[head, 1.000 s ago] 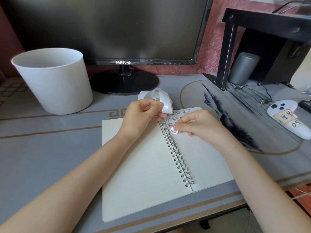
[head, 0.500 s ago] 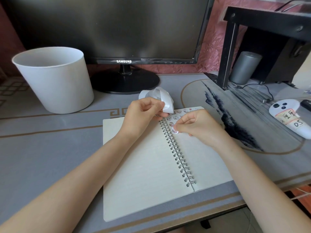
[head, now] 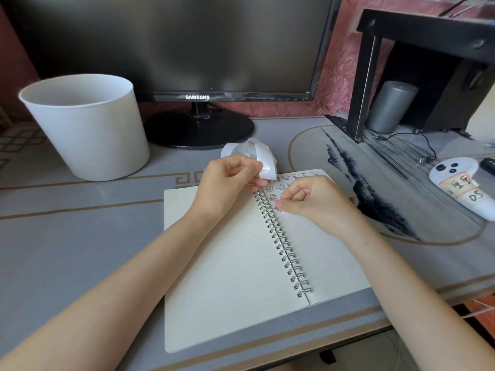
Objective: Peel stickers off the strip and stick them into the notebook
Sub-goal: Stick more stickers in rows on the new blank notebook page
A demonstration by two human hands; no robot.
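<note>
The monitor [head: 187,44] read SAMSUNG. The bin [head: 88,135], left on the bench [head: 67,231], showed only its white inner wall. The notebook [head: 227,277] lay open, stickers [head: 280,187] atop its right page. The controller [head: 460,188] bore a label reading DS. The left grip [head: 227,180] held the curled strip [head: 257,156] above the spiral [head: 281,242], as before. The right grip [head: 313,202] pinched a sticker [head: 277,209] to the page; a plain white disc a second earlier, it now hid mostly under the fingertips [head: 281,204].

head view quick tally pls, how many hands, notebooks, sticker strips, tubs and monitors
hands: 2 (left hand, right hand)
open spiral-bound lined notebook: 1
curled white sticker strip: 1
white round plastic tub: 1
black Samsung flat-screen monitor: 1
total: 6
</note>
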